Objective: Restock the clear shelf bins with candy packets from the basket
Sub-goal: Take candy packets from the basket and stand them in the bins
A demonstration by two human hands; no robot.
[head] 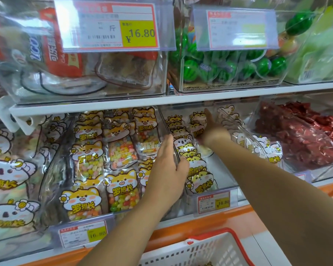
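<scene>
A clear shelf bin (222,170) in the middle of the lower shelf holds a row of yellow cat-face candy packets (199,179) along its left side. My left hand (168,169) grips the clear wall between this bin and the fuller one to its left. My right hand (212,130) reaches deep into the bin, fingers on a candy packet (197,124) near the back. The white basket (202,250) with a red rim sits at the bottom, mostly out of frame.
The left bin (104,162) is packed with fox-face jelly bean packets. Red wrapped sweets (304,139) fill the bin to the right. Above, a white shelf (161,99) carries bins with watermelon candies (227,68). Price tags (213,202) hang on the bin fronts.
</scene>
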